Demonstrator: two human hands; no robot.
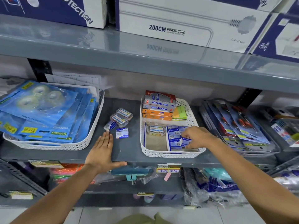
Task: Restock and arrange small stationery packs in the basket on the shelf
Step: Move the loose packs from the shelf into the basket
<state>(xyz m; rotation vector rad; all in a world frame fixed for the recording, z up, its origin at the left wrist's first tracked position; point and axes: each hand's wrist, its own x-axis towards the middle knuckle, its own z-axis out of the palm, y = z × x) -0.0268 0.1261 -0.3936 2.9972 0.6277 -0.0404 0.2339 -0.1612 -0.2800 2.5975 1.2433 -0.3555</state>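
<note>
A white perforated basket [171, 155] stands on the grey shelf, right of centre. Inside it lie stacked Softek boxes [159, 103], orange boxes, sticky notes [179, 113], a clear case [156, 130] and a row of small blue-and-white packs [174, 138]. My right hand [197, 136] reaches into the basket, its fingertips pinching one of the blue-and-white packs at the near right. My left hand [101, 151] lies flat and open on the shelf, holding nothing. Just beyond its fingertips sit a loose blue-and-white pack [122, 133] and three clear cases [119, 118].
A large white basket [90, 133] of blue tape packs fills the left. A tray of carded tools [239, 126] sits to the right. Big power cord boxes [178, 21] stand on the shelf above. Bagged goods hang under the shelf edge with a price tag [168, 168].
</note>
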